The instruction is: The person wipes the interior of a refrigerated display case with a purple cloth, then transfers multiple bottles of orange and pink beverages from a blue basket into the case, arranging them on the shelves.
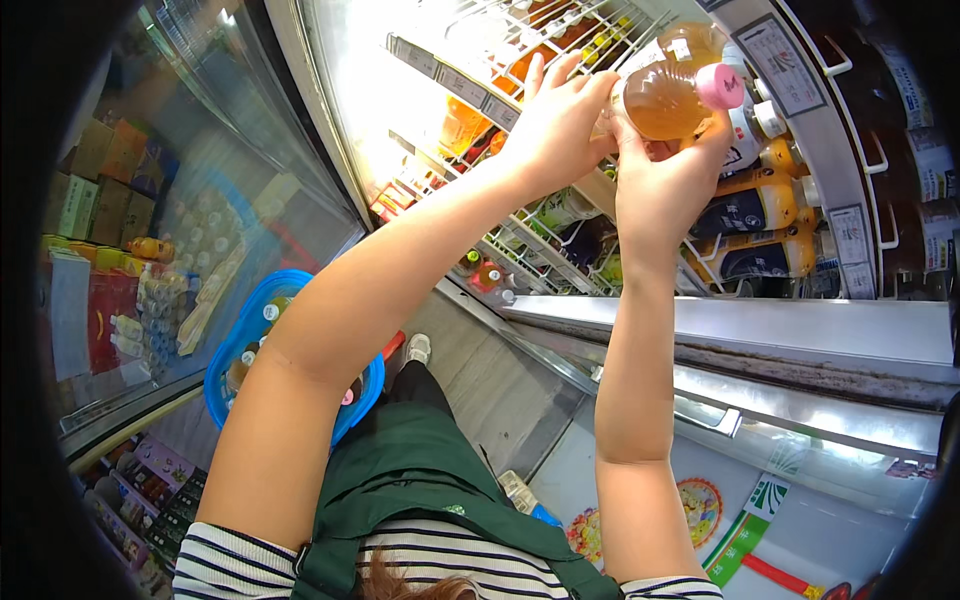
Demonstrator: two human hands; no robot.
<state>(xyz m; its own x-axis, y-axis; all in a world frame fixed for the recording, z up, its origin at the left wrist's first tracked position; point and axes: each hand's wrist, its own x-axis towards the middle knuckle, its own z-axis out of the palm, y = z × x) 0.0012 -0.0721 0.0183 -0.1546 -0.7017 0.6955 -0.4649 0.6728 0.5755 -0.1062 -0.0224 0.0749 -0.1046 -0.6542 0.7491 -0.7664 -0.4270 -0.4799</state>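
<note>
A clear plastic bottle of amber drink with a pink cap is at the upper right, in front of the cooler's wire shelf. My right hand holds it from below, thumb and fingers around its side. My left hand is at the bottle's label end, its thumb and a finger near or on it; whether it grips is hard to tell. Behind the held bottle stands another bottle of amber drink. Below my right hand lie bottles with orange and dark labels on the cooler shelf.
An open glass door is at the left. A blue plastic basket with several bottles stands by my left arm. Wire shelves with price strips and a white cooler ledge are ahead. A glass-topped case stands at lower right.
</note>
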